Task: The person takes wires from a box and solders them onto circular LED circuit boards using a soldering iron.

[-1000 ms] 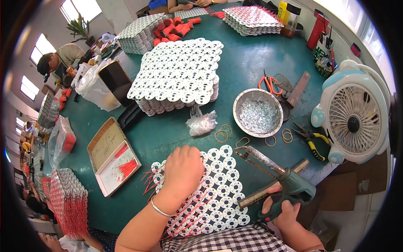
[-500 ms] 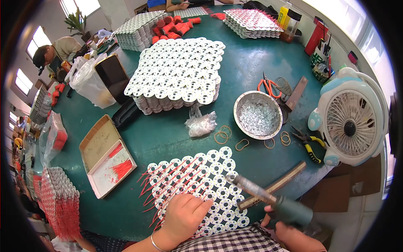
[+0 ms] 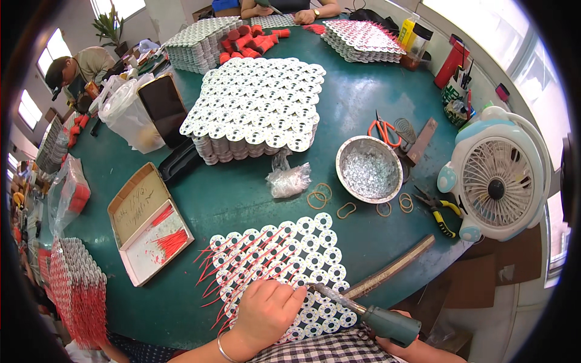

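My left hand [image 3: 266, 311] is closed in a pinch above a panel of joined round white circuit boards [image 3: 324, 257]; whatever sits between its fingertips is hidden. Thin red wires [image 3: 242, 260] lie slantwise across the panel's left part, their ends sticking out past its edge. My right hand [image 3: 396, 339] grips the dark green handle of a soldering iron [image 3: 390, 325]. The iron's metal barrel points left, its tip at the boards right beside my left fingertips. Under the barrel, a wooden strip [image 3: 393, 263] runs off to the right.
Beyond the panel stand a bowl of silvery bits [image 3: 369, 169], a large board stack [image 3: 254, 103], and a small plastic bag [image 3: 288, 179]. An open box with red wires [image 3: 151, 227] lies left. Pliers [image 3: 442, 212] and a fan [image 3: 496, 181] are right. Other people sit around the table.
My right hand has brought the soldering iron left and lower, its tip now at my left fingertips. My left hand stays almost in place. Across the table, another person's hand has come into view.
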A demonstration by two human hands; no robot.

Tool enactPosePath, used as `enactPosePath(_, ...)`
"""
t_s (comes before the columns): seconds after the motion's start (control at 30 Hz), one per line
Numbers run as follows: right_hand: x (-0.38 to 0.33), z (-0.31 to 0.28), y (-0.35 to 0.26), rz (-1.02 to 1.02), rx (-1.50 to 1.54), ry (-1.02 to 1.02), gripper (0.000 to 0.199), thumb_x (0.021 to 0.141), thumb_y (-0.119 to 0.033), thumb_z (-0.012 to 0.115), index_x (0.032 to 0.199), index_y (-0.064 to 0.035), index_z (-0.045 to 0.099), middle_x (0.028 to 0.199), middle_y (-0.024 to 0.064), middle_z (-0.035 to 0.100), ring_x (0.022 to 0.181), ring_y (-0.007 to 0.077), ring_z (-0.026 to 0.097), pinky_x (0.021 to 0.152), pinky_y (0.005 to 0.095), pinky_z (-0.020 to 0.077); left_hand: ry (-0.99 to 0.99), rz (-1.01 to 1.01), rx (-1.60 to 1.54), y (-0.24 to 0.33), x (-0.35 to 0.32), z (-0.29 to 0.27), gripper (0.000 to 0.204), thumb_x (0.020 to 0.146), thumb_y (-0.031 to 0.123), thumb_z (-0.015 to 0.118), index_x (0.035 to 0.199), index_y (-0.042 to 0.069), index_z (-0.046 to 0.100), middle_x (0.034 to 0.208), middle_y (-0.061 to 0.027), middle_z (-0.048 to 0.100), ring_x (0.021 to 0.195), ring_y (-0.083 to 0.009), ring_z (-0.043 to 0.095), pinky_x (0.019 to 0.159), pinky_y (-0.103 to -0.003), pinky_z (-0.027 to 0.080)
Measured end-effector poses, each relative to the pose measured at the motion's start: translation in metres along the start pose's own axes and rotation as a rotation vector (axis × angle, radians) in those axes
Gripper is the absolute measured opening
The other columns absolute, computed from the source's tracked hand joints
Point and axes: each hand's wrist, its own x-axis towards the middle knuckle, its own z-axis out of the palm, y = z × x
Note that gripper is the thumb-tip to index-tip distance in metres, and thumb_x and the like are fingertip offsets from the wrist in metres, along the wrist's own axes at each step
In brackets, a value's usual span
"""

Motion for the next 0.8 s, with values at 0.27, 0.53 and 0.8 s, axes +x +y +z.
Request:
enactPosePath(0.27,0.023,-0.011,-0.02,0.037,-0.276,-0.254,0.017,0.077,-0.01,0.061,0.092,-0.0003,0.061,0.076,0.0057,0.062,0.065,0.0168,0.061,0.06,0.03,0.0484,0.045,-0.018,0.009,0.002,0.002,0.003,0.02,0.068,0.012,0.062,0.087,0.011,0.067,0.072,0.0019,0.053,0.069,-0.0164,0.052,0.062,-0.032,0.039)
enactPosePath(0.53,0.019,-0.017,-0.031,0.249,0.04,-0.214,0.031,0.087,-0.027,0.055,0.105,-0.0018,0.059,0.079,0.0082,0.062,0.068,0.018,0.062,0.061,0.0319,0.05,0.052,-0.016,0.023,0.003,0.001,0.002,0.02,0.068,0.012,0.062,0.088,0.011,0.067,0.072,0.0026,0.053,0.07,-0.0161,0.052,0.063,-0.032,0.039)
enactPosePath(0.8,0.007,-0.012,-0.022,0.245,0.217,-0.056,0.045,0.094,-0.032,0.044,0.125,0.0012,0.044,0.085,0.0118,0.061,0.074,0.0184,0.06,0.072,0.0308,0.0481,-0.007,-0.098,-0.062,0.009,0.002,-0.013,0.021,0.072,0.007,0.061,0.093,0.008,0.066,0.076,-0.0031,0.054,0.069,-0.0194,0.053,0.059,-0.032,0.043)
